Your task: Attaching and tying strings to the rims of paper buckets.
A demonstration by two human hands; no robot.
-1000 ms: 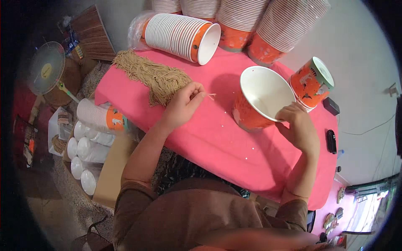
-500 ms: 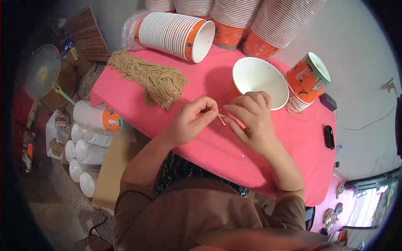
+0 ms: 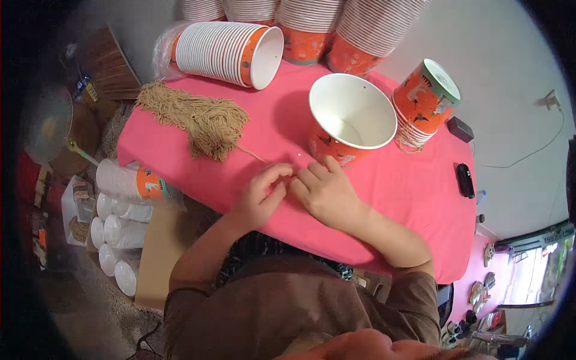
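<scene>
My left hand [image 3: 259, 198] is closed in a pinch over the near edge of the pink-covered table. A tan cord [image 3: 249, 152] runs to it from a thick bundle of tan cords [image 3: 198, 119] lying at the left. Right beside it, my right hand [image 3: 327, 195] is closed with its fingers bent and its back up, its fingertips close to the left ones. What lies between the fingertips is hidden. Just beyond the right hand stands a large white-and-orange paper bucket [image 3: 354, 111], its open mouth tilted toward me.
A nested stack of paper buckets [image 3: 222, 53] lies on its side at the back left, with tall wrapped stacks [image 3: 360, 36] behind. Upturned buckets [image 3: 426, 99], a small dark box [image 3: 460, 129] and a black object [image 3: 465, 180] sit at the right. Wrapped buckets [image 3: 123, 216] fill a carton at the left.
My right hand has closed and turned its back up, moving in against the left hand. The cord ends that stuck out of my left pinch are now hidden. The whole view has shifted slightly.
</scene>
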